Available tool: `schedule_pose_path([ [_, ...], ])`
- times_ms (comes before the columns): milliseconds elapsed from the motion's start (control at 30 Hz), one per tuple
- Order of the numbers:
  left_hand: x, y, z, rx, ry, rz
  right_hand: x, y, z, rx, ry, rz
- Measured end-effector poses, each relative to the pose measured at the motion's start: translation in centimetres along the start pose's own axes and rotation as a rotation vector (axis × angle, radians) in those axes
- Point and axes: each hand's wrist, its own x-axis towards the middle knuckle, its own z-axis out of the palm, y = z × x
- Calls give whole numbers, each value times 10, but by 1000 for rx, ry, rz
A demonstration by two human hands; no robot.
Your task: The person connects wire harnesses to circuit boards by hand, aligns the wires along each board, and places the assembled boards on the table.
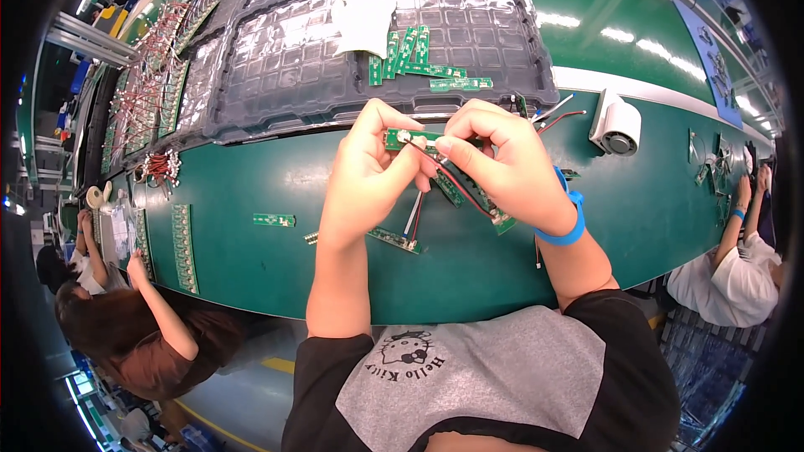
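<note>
A narrow green circuit board (392, 141) is held up above the bench between my two hands. My left hand (362, 176) is closed on its left part, with thumb and forefinger close to a pale connector. From the right, my right hand (511, 163) pinches the board's other part, its thumb next to a small white piece. Red and black wires (456, 177) run from the board down past my right hand. Beneath my hands lie more boards, one of them (394, 239) with wires. My fingers hide much of the board.
Behind my hands, a dark plastic tray (285, 59) holds loose boards (406, 54) and a white glove or cloth (364, 17). A white fan-like device (618, 127) stands right. Wired board panels (159, 75) lie left. Other people sit at both sides.
</note>
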Motion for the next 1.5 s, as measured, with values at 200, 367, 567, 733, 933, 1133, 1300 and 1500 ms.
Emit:
schedule_pose_path([
  [200,-8,11,0,71,-44,-5,-3,-13,0,1,0,-18],
  [367,-25,21,-2,56,-30,-48,-17,-21,-34,-41,18,-75],
  [567,-85,-1,-84,952,232,-321,-101,-17,-179,-100,523,151],
  [733,-135,-10,-109,1114,195,-391,-183,46,-321,-465,816,403],
  [933,-134,-24,-100,1116,190,-419,-153,24,-274,-881,950,168],
  [1133,-146,-24,-114,972,176,-458,-69,-10,-131,-297,276,238],
  [1300,-157,-13,-125,708,339,-379,-43,42,-79,-980,7,292],
  [1500,-155,-7,-123,472,460,63,-38,75,-56,-1161,8,332],
])
